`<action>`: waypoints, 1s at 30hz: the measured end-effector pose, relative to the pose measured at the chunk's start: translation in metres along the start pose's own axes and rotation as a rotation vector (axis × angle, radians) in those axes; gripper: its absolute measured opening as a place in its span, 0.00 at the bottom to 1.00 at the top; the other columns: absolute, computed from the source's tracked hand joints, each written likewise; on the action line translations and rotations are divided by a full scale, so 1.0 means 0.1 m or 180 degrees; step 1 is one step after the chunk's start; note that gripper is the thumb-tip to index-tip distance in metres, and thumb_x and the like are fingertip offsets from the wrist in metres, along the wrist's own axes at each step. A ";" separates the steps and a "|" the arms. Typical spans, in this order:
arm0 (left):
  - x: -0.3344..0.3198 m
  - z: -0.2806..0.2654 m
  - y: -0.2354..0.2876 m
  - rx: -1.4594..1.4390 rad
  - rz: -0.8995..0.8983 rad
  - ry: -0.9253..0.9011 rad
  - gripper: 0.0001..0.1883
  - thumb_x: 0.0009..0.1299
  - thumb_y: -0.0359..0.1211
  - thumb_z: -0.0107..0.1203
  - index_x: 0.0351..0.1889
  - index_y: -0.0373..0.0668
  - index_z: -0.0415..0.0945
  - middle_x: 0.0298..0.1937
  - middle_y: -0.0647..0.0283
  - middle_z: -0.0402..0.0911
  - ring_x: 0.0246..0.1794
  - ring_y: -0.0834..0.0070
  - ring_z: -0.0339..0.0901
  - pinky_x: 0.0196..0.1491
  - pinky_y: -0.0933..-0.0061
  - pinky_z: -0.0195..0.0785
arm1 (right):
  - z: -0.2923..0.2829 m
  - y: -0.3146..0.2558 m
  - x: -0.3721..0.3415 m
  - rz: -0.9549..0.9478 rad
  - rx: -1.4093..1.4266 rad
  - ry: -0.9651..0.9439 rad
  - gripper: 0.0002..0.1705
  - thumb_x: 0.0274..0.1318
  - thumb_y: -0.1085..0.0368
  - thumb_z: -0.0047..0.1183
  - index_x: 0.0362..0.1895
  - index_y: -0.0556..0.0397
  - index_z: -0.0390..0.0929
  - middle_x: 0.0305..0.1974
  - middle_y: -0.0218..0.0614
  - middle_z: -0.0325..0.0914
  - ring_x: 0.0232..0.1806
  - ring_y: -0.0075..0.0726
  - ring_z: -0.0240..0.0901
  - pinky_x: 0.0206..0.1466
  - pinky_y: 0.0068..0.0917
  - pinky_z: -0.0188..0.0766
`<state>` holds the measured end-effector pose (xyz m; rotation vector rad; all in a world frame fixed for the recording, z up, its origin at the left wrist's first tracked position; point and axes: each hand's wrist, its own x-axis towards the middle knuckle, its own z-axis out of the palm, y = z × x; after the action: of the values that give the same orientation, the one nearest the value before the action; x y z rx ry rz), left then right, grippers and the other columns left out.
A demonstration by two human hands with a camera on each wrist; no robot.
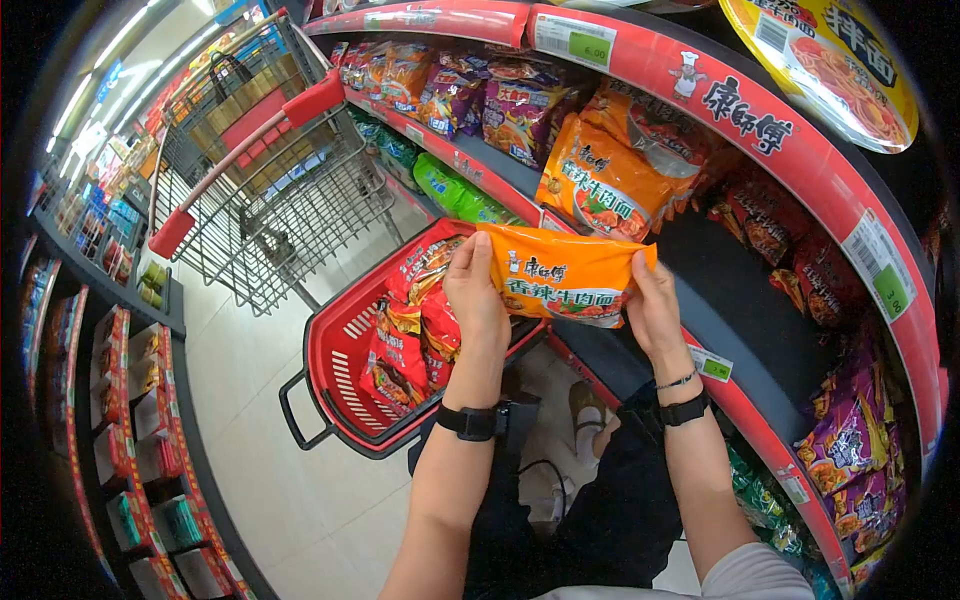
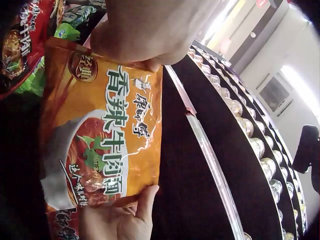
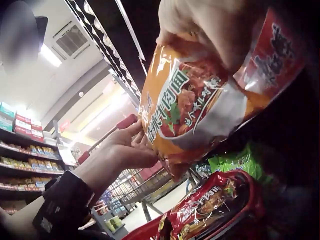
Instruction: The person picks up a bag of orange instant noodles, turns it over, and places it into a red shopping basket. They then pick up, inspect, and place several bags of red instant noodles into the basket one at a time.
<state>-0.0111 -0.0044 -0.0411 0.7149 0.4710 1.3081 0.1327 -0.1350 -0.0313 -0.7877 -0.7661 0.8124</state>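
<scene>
An orange noodle packet [image 1: 562,275] is stretched between both hands, its printed front facing up in the head view. The left hand [image 1: 476,292] pinches its left end, thumb on top; the right hand [image 1: 655,305] grips the right end the same way. In the left wrist view the packet [image 2: 107,130] fills the middle, with the left hand [image 2: 150,30] at the top and the right hand [image 2: 120,220] below. The right wrist view shows the packet [image 3: 185,100] between the right hand [image 3: 210,25] and the left hand [image 3: 125,150].
Below the left hand is a red basket [image 1: 345,425] holding red noodle packets [image 1: 395,350]. A metal shopping cart [image 1: 290,215] stands behind it. Curved shelves with a red edge [image 1: 830,170] hold orange packets [image 1: 600,185], purple packets [image 1: 520,115] and green packets [image 1: 460,190].
</scene>
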 end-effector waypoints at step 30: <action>-1.48 0.97 1.45 -0.3845 -0.0669 -0.3169 0.45 0.59 0.72 0.31 0.55 0.39 0.52 0.48 0.51 0.61 0.44 0.65 0.71 0.36 0.60 0.81 | 0.19 0.34 0.10 0.0730 -0.0044 0.0204 0.23 0.55 0.71 0.54 0.55 0.58 0.65 0.49 0.37 0.74 0.49 0.30 0.73 0.54 0.30 0.69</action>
<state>-0.0788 -0.1542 0.1181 0.1809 -0.9733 0.6780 0.1108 -0.1053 -0.0474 -0.9209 -0.6319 0.9829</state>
